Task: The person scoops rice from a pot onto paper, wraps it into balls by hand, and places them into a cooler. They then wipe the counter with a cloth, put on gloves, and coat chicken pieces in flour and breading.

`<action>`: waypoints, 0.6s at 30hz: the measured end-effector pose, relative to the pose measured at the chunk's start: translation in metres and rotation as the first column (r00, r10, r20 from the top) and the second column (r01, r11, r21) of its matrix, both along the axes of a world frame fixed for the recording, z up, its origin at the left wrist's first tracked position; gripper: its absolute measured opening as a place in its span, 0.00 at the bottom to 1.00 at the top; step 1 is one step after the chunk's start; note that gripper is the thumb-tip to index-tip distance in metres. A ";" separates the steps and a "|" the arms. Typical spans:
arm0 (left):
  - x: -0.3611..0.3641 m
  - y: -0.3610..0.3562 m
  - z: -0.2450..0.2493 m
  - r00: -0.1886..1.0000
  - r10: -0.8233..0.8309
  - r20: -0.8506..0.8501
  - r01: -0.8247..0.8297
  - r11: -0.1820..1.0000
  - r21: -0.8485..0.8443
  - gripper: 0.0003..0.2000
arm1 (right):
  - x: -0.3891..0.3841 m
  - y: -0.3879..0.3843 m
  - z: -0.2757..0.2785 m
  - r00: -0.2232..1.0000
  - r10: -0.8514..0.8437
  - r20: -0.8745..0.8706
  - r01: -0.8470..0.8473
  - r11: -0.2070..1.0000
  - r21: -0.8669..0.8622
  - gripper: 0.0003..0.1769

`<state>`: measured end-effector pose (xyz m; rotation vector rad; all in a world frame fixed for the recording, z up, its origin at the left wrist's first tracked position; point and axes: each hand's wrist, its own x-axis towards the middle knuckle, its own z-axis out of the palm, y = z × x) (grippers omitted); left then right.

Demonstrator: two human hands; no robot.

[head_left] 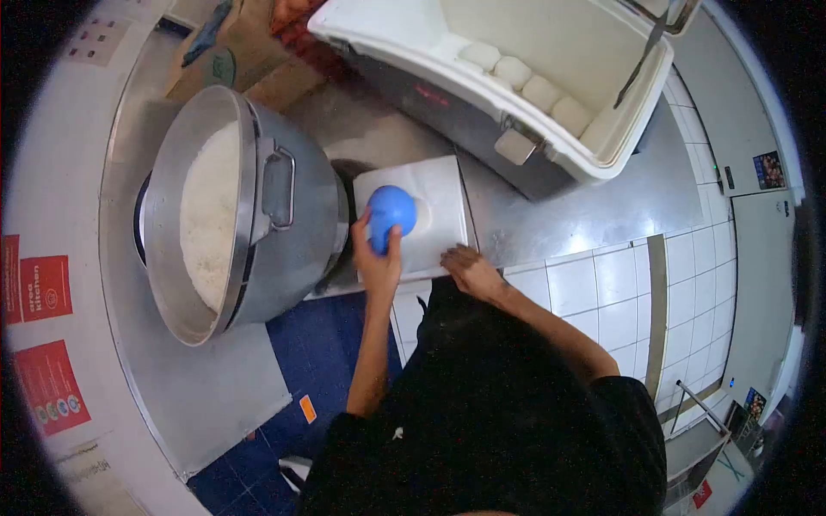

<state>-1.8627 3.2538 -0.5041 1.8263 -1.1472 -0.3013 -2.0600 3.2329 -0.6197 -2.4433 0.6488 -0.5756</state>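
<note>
My left hand (379,254) is wrapped round a blue round bowl or cup (392,211), held over a white board or sheet (439,193) on the steel counter. What is under the blue thing is hidden. My right hand (471,273) rests at the near right edge of the white board, its fingers bent; whether it holds anything does not show. Left of the board stands a large metal pot (297,206) filled with white rice (211,215). Beyond the board, an open cooler box (413,103) holds several round white portions (540,92) in a row.
A cardboard box (245,52) and a red mesh bag (301,34) lie behind the pot. The cooler's metal latch (516,146) juts toward the counter (559,224). Blue floor tiles (323,353) show below, with a metal rack (693,439) at the lower right.
</note>
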 end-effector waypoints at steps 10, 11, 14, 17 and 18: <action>0.090 0.019 0.291 0.526 0.289 0.800 -0.373 0.924 -0.089 0.18 | -0.003 -0.012 -0.007 0.997 0.075 0.021 -0.073 0.992 -0.104 0.19; 0.084 0.023 0.283 0.573 0.304 0.761 -0.302 0.942 -0.148 0.17 | -0.001 -0.016 -0.007 0.997 0.074 -0.006 -0.074 0.987 -0.145 0.19; 0.034 0.032 0.195 0.940 -0.137 0.313 0.117 0.990 0.080 0.18 | -0.001 -0.018 -0.022 0.999 0.033 -0.038 -0.033 0.999 -0.003 0.16; 0.018 0.035 0.045 0.798 -0.473 0.373 0.331 0.862 0.385 0.21 | 0.000 -0.016 -0.005 0.999 -0.034 0.035 0.030 0.996 0.088 0.12; 0.032 0.046 -0.005 0.774 -0.512 0.373 0.349 0.836 0.424 0.18 | 0.001 -0.015 -0.003 0.999 -0.037 0.025 0.034 0.991 0.129 0.10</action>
